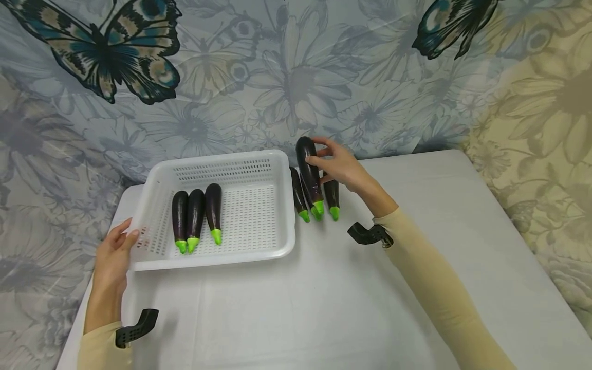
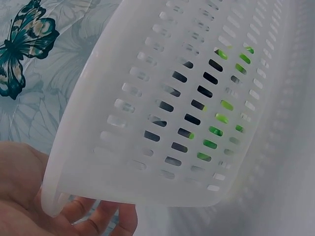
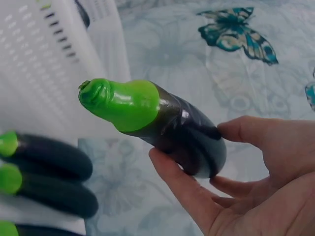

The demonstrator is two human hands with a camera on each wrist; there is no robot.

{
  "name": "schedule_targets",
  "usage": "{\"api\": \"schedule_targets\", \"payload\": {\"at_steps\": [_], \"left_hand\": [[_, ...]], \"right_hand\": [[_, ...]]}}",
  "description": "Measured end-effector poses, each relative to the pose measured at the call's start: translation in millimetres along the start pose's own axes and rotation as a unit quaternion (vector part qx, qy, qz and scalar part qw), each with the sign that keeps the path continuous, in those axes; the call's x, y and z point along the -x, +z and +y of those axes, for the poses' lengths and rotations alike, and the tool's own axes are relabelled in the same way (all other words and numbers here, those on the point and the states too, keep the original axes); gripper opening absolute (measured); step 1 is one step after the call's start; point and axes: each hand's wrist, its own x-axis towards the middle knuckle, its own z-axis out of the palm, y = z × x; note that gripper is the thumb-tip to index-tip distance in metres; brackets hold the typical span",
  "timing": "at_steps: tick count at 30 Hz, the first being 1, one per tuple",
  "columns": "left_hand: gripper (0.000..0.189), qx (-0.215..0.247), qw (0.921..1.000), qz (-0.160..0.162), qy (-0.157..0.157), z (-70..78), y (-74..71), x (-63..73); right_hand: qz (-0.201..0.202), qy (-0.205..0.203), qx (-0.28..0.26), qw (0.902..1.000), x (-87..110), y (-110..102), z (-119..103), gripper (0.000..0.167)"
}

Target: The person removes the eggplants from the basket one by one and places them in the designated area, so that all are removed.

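My right hand grips a dark purple eggplant near its rounded end, its green cap pointing down towards me. In the right wrist view, thumb and fingers hold this eggplant from opposite sides. Under and beside it, more eggplants lie on the table, partly hidden by the held one and the hand. A white perforated plastic basket stands to their left, with three eggplants inside, towards its left side. My left hand holds the basket's left rim, fingers curled behind the edge.
A white cloth covers the table. Behind it hangs a fabric backdrop with flowers and butterflies, close to the basket's far side. Each wrist carries a black camera mount, such as the right mount.
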Motion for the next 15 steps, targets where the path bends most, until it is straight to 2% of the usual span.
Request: {"api": "schedule_targets", "payload": {"at_steps": [3, 4, 6, 7, 9, 10, 12, 15], "left_hand": [[0.054, -0.017, 0.9999, -0.001, 0.003, 3.6, 0.7, 3.4], [0.053, -0.001, 1.0000, 0.002, 0.003, 1.4, 0.3, 2.1], [0.053, -0.001, 1.0000, 0.006, 0.003, -0.4, 0.4, 1.1], [0.054, -0.018, 0.9998, 0.001, 0.005, -0.4, 0.1, 1.2], [0.055, -0.017, 0.9998, -0.001, 0.001, 0.7, 0.4, 1.5], [0.054, -0.003, 1.0000, 0.001, 0.001, 0.7, 0.7, 1.8], [0.056, -0.029, 0.9996, -0.005, -0.004, 6.3, 1.2, 4.5], [0.056, -0.031, 0.9995, -0.006, -0.009, 8.9, 1.7, 5.4]], "right_hand": [[0.010, 0.008, 0.007, 0.9999, -1.3, -8.1, 7.6, 0.064], [0.013, 0.011, 0.009, 0.9998, -2.2, -10.8, 11.2, 0.064], [0.017, 0.018, 0.007, 0.9997, -3.6, -16.4, 19.0, 0.064], [0.020, 0.021, 0.005, 0.9996, -4.6, -19.5, 23.4, 0.065], [0.024, 0.026, 0.003, 0.9994, -6.6, -25.6, 32.9, 0.065], [0.026, 0.030, 0.002, 0.9992, -7.9, -28.7, 38.0, 0.065], [0.026, 0.040, -0.002, 0.9989, -10.7, -35.0, 48.3, 0.065], [0.030, 0.061, -0.008, 0.9977, -14.9, -44.6, 63.4, 0.067]]}}
